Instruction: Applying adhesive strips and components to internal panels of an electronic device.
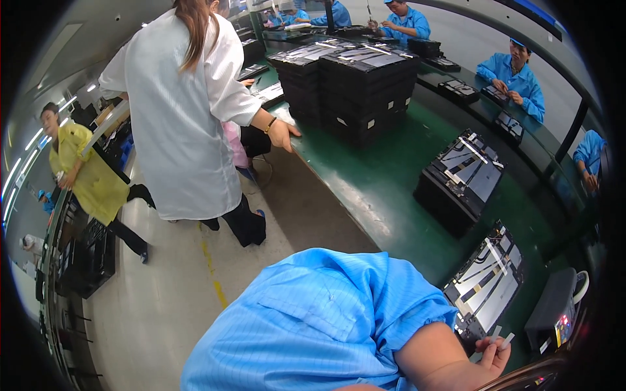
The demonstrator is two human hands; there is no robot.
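My left arm, in a blue sleeve (319, 313), reaches across the bottom toward the right. At its end my left hand (493, 357) is closed, with small pale strips (506, 340) sticking out between its fingers. Just beyond the fingers lies an open tablet-like device (490, 283), with silver panels, black flat cables and a dark frame. The lower edge of this device is close to the hand; whether they touch I cannot tell. My right hand is not in view.
A stack of similar devices (460, 182) stands farther along the green table (365, 195), with taller stacks (365, 85) behind. A grey box with lit indicators (554, 313) sits at right. A person in white (176, 124) stands at the table's left edge; blue-clad workers (515, 78) sit opposite.
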